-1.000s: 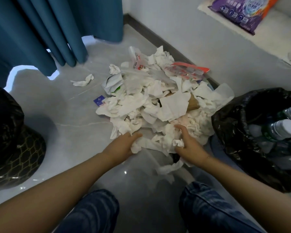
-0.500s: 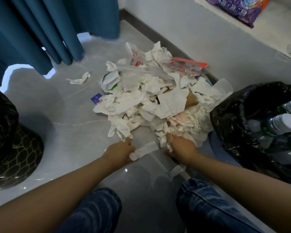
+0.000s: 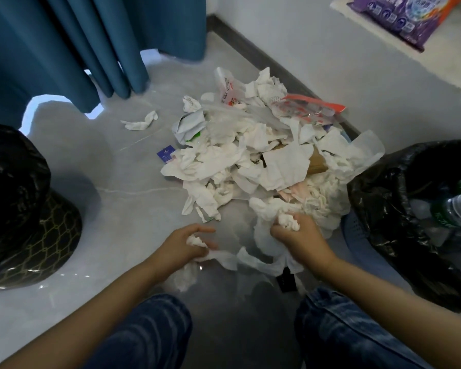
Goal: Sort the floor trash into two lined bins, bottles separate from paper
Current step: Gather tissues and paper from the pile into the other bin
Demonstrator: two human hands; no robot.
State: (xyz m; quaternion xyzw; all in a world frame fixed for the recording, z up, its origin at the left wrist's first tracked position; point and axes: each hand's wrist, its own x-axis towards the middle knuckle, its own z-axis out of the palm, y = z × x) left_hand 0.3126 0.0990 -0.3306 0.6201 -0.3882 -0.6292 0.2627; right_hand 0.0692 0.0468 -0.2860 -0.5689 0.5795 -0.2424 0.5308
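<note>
Head camera looks down at a grey floor (image 3: 72, 166) where a person crouches, with both knees in blue jeans (image 3: 149, 334) at the bottom of the picture. In the middle lies a big pile of paper (image 3: 253, 158), mostly crumpled white tissues, with some plastic wrappers (image 3: 306, 109) on its far side and a brown piece of cardboard (image 3: 317, 162) half buried in it. One loose tissue (image 3: 140, 122) lies apart from the pile, nearer to the blue curtain (image 3: 72, 46).

The left hand (image 3: 183, 247) is at the near edge of the pile. Its fingers (image 3: 202, 230) are curled around a small wad of tissue (image 3: 196, 241), and more white paper trails under the hand onto the floor. The right hand (image 3: 297, 235) is just beside it, to the right. It grips a bunch of crumpled tissue (image 3: 288, 222), and a long strip of paper hangs down from this hand to the floor. A small dark thing lies under the right wrist; what it is cannot be told.

At the right stands a bin with a black liner (image 3: 378, 198), and inside it are plastic bottles (image 3: 455, 209) with white caps. At the left edge stands a second bin with a black liner (image 3: 16, 182); its inside is not visible from here. Beyond the pile is a white wall, and a purple package (image 3: 399, 14) lies on a ledge at the top right.
</note>
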